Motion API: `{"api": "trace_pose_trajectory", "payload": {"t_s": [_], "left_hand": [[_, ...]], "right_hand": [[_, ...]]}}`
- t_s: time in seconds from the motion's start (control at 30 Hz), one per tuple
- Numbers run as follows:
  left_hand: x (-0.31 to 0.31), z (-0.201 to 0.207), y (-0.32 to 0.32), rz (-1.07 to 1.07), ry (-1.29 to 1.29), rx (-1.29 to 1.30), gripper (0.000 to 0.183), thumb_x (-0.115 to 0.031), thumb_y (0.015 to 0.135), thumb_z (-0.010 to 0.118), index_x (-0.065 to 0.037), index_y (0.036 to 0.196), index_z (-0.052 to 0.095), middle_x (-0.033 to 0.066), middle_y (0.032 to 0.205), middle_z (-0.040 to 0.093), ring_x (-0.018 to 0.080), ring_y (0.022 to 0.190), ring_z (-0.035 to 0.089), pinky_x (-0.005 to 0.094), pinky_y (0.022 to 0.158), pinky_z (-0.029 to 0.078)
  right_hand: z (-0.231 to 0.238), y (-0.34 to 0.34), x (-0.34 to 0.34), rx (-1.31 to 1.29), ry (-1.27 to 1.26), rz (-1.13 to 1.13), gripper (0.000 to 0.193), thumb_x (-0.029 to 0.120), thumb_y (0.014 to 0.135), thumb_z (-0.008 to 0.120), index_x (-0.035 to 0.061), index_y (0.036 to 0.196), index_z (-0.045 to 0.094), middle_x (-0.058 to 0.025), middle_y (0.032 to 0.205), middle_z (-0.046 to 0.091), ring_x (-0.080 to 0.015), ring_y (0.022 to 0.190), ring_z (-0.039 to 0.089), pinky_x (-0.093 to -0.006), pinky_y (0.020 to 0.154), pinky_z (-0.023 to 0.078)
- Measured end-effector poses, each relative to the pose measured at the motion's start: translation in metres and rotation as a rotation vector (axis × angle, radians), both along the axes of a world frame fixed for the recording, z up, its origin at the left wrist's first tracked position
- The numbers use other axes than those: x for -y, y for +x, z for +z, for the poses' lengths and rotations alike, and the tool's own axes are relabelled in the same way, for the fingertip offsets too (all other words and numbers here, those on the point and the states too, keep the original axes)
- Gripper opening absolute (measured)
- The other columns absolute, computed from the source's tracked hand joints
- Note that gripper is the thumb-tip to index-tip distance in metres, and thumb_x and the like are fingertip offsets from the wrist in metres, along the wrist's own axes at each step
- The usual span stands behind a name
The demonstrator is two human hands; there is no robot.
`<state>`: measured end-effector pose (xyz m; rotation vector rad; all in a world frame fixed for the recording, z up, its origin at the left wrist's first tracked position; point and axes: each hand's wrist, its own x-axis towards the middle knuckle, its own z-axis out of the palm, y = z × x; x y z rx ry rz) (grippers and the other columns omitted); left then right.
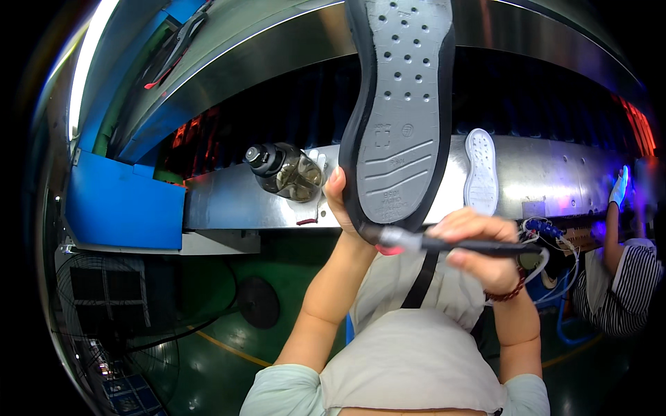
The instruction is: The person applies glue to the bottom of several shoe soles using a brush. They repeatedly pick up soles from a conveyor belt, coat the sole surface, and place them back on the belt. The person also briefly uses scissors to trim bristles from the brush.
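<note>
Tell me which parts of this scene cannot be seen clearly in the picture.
Head view only:
- Shoe sole: its toe is cut off by the top edge.
- Left hand: mostly hidden behind the sole.
- Brush: its tip is blurred against the sole's heel.
- Right hand: its palm faces away.
- Embossed marks on the sole: too small.

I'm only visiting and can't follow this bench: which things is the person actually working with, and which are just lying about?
In use:
- grey shoe sole, held by the left hand
- black pen-like tool, held by the right hand, tip at the sole's heel

Lying about:
- dark water bottle
- white sole on the metal shelf
- floor fan
</note>
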<state>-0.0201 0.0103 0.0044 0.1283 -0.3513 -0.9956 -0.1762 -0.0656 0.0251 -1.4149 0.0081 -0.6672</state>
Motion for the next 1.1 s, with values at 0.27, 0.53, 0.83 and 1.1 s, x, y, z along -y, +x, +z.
{"api": "trace_pose_trajectory", "payload": {"t_s": [0.27,0.53,0.83,1.1], "left_hand": [[0.000,0.004,0.009,-0.021,0.000,0.048,0.045,-0.029,0.072,0.047,0.002,0.104,0.045,0.0150,0.100,0.052,0.0234,0.085,0.054,0.0328,0.075,0.044],[0.003,0.018,0.024,-0.199,-0.187,0.140,0.049,-0.025,0.068,0.050,0.005,0.107,0.044,0.0184,0.102,0.051,0.0272,0.090,0.053,0.0341,0.078,0.043],[0.010,0.039,0.033,-0.436,0.247,0.231,0.043,-0.025,0.073,0.045,0.005,0.104,0.046,0.0171,0.096,0.054,0.0233,0.082,0.056,0.0313,0.075,0.044],[0.003,0.061,0.022,-0.621,0.697,0.449,0.045,-0.030,0.070,0.054,0.000,0.103,0.048,0.0125,0.088,0.055,0.0153,0.072,0.054,0.0246,0.063,0.044]], "right_hand": [[0.015,0.005,0.028,-0.044,-0.406,0.040,0.020,-0.003,0.062,0.063,0.0010,0.081,0.060,-0.0096,0.080,0.061,-0.0190,0.078,0.055,-0.0267,0.070,0.043],[0.019,0.008,0.025,-0.025,-0.363,0.050,0.019,-0.002,0.063,0.062,0.0010,0.082,0.060,-0.0103,0.079,0.060,-0.0186,0.076,0.055,-0.0276,0.069,0.043],[0.034,0.002,0.038,-0.088,-0.631,0.052,0.020,0.001,0.061,0.066,0.0035,0.079,0.061,-0.0088,0.082,0.061,-0.0191,0.073,0.058,-0.0259,0.066,0.043],[0.035,0.003,0.044,-0.096,-0.751,0.137,0.016,-0.001,0.064,0.062,0.0011,0.080,0.059,-0.0111,0.083,0.061,-0.0209,0.076,0.060,-0.0266,0.066,0.048]]}}
